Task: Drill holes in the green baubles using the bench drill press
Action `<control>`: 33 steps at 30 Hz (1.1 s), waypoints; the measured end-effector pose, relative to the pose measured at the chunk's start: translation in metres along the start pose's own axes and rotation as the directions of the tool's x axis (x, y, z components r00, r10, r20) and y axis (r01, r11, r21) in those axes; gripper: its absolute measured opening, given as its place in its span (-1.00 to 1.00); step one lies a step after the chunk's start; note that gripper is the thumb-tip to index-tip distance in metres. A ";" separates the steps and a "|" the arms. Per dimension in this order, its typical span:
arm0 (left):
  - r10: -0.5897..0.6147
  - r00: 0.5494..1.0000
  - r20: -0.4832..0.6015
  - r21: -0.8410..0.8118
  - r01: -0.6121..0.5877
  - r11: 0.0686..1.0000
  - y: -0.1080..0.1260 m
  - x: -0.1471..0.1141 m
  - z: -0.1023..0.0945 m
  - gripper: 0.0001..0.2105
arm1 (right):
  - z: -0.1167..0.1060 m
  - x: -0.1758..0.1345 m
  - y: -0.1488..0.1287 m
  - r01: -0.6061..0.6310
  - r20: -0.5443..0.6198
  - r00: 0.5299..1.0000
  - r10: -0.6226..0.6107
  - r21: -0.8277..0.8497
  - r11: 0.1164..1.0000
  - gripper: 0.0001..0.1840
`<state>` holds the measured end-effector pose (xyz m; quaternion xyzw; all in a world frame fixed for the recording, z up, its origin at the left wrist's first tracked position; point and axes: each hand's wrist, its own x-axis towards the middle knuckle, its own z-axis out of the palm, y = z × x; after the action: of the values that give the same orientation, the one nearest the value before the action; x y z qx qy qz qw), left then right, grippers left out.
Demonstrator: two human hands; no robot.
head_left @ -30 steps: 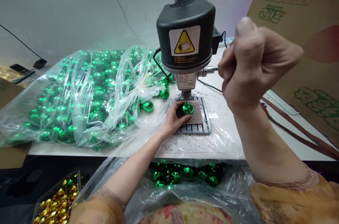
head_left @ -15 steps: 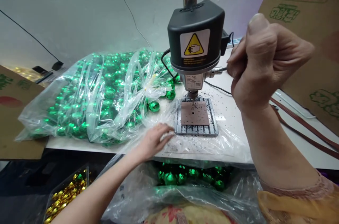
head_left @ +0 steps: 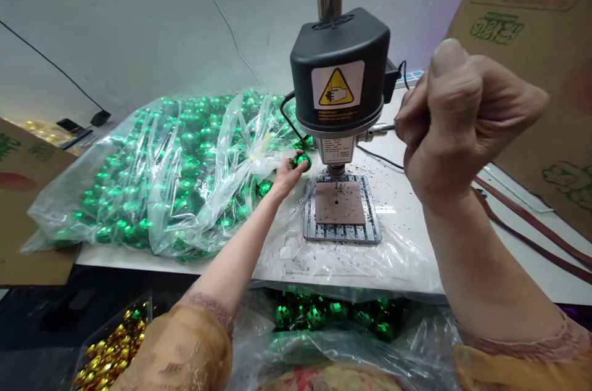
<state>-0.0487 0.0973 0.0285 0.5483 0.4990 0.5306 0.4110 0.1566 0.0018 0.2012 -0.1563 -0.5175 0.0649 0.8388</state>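
My left hand (head_left: 287,175) reaches past the drill press base and has its fingers around a shiny faceted green ball (head_left: 301,161) on the table. Raised at the right, my right hand (head_left: 462,113) is closed in a fist on the feed lever (head_left: 382,129) of the small black drill press (head_left: 340,70); the lever's end is hidden inside the fist. Under the chuck (head_left: 336,171) lies a brown square board (head_left: 340,203) with one hole, on the slotted metal base (head_left: 342,232). Dark shavings are scattered over both. Another green ball (head_left: 265,187) sits by the bag, close to my left wrist.
A clear plastic bag full of green balls (head_left: 152,175) covers the table's left side. An open bag of green balls (head_left: 319,314) hangs below the front edge. Gold balls (head_left: 111,348) fill a container at lower left. A cardboard box (head_left: 531,101) and brown straps (head_left: 531,224) are at right.
My left hand has moved forward from beside the base to the loose green ball and taken hold of it. My right hand stays on the lever.
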 end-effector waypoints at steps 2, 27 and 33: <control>-0.094 0.996 0.003 -0.166 0.093 0.982 0.011 -0.014 -0.003 -0.64 | 0.000 0.000 0.000 0.003 0.006 1.000 -0.003 0.002 1.000 -0.55; -0.405 0.853 0.329 -0.527 0.522 0.671 0.036 -0.114 -0.006 -0.61 | -0.003 -0.005 0.000 0.022 0.008 1.000 -0.022 -0.065 0.998 -0.49; -0.427 0.817 0.387 -0.534 0.576 0.619 0.042 -0.120 -0.013 -0.53 | -0.003 -0.005 -0.002 -0.009 0.024 1.000 0.008 0.022 1.000 -0.54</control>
<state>-0.0495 -0.0288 0.0507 0.2712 0.3763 0.4640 0.7547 0.1571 -0.0014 0.1965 -0.1486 -0.5260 0.0760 0.8339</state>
